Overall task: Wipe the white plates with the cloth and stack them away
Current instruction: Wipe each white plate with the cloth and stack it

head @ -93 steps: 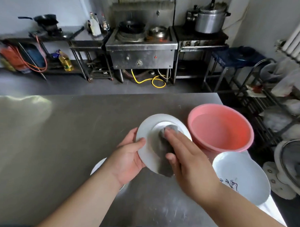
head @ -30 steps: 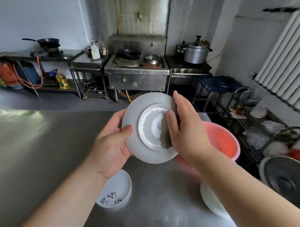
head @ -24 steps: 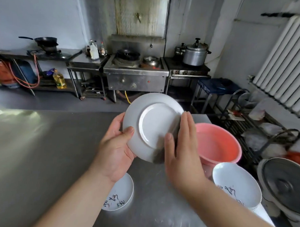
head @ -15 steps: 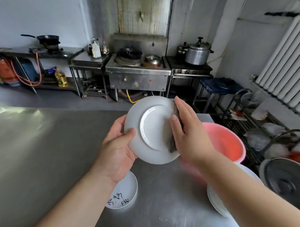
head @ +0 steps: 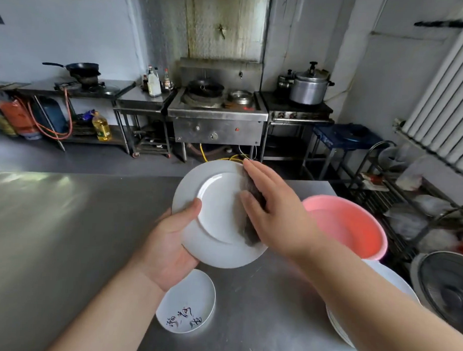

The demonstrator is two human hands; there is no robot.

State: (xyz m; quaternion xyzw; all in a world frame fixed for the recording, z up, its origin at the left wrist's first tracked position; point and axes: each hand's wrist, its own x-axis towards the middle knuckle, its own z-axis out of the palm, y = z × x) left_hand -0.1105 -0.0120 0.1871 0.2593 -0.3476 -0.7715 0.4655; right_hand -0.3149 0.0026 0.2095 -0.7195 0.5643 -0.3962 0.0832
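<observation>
Left hand (head: 167, 249) grips the white plate (head: 219, 201) by its rim, thumb curled over; right hand (head: 276, 216) presses the grey cloth (head: 249, 228) on it with straight, close-set fingers; pink basin (head: 354, 227) beside them, contents unclear

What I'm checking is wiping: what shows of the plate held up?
The white plate is round, glossy and ceramic-looking, a broad rim stepped around a plain centre. It is held tilted above the steel table, face toward the camera. The left hand grips its lower-left edge, thumb on its face; the right hand presses a dark grey cloth against its right side.
</observation>
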